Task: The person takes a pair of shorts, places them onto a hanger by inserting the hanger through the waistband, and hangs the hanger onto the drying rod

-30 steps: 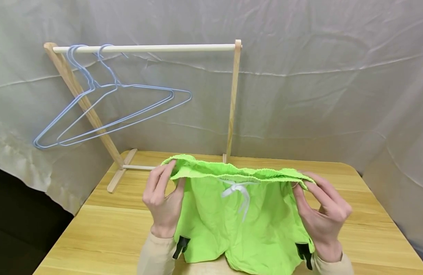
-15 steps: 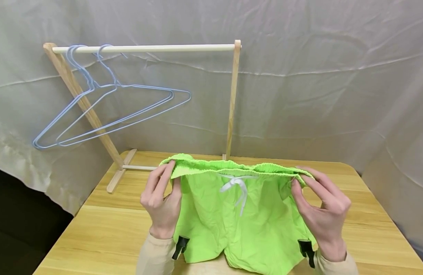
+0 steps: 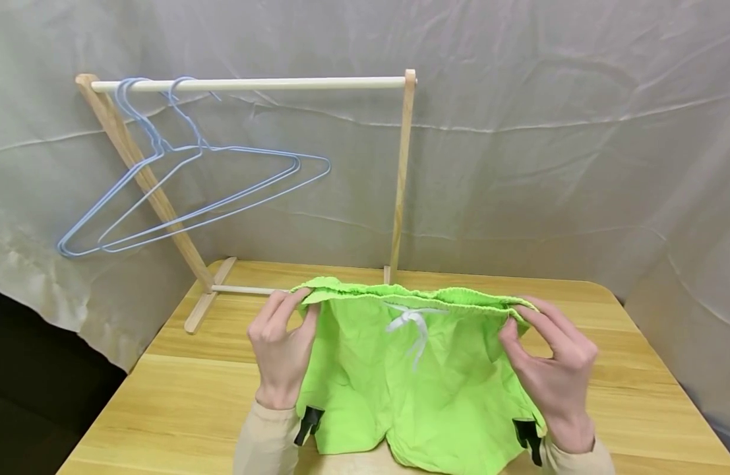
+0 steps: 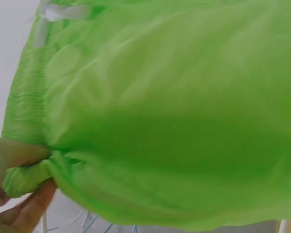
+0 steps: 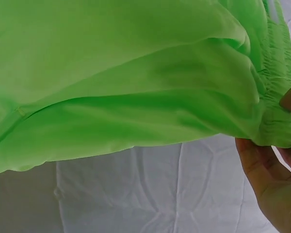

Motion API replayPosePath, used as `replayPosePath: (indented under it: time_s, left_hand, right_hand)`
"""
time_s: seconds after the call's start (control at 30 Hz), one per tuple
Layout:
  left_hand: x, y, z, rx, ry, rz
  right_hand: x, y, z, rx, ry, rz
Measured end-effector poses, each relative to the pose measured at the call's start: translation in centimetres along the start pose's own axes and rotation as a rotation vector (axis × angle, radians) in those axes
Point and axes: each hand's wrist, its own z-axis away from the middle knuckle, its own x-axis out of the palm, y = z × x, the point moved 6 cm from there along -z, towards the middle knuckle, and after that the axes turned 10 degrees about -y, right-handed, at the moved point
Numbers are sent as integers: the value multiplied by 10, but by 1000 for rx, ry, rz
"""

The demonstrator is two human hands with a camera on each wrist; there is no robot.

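Observation:
Bright green shorts [image 3: 424, 389] hang spread between the two hands, with the elastic waistband up and a white drawstring bow [image 3: 409, 321] at its front. At the waistband's left end, my left hand [image 3: 284, 353] pinches the fabric between thumb and fingers. My right hand [image 3: 551, 366] pinches the other end the same way. In the left wrist view, the thumb and fingers [image 4: 36, 206] grip a gathered corner of the band. The right wrist view has the fingers [image 5: 262, 167] at the elastic edge, the cloth stretching away to the left.
Behind the shorts at left stands a wooden rack with a white rail [image 3: 252, 84]. Several blue wire hangers [image 3: 222, 204] hang from its left part. A light wood table [image 3: 181, 402] lies below, and a grey cloth [image 3: 548, 165] covers the wall behind.
The waistband's left end has dropped slightly, with the left hand. The right hand has shifted a little left, and the waistband opening looks narrower. Both hands keep their grip.

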Motion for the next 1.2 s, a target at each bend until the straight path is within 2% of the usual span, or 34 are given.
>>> replayPosePath:
  time_s: [0.1,0.23,0.4,0.6,0.67,0.9,1.03,1.2]
  left_hand:
    - [4,-5,2,-23,-97,-4]
    - [8,-8,3,-20,-184,-38]
    - [9,-11,3,-6,-254,-95]
    - [9,-18,5,-52,-310,-215]
    - [10,-20,6,-64,-346,-251]
    - [21,-30,11,-74,-590,-351]
    - [22,-34,13,-73,-677,-345]
    - [23,-40,14,-89,-745,-308]
  right_hand:
    - [2,6,2,31,-51,21]
    - [4,11,4,59,-106,46]
    - [8,15,6,80,-148,44]
    - [12,21,8,108,-190,37]
    - [14,23,10,121,-197,36]
    - [17,36,18,208,-199,18]
    - [19,41,21,254,-224,17]
    - [22,45,24,254,-233,30]
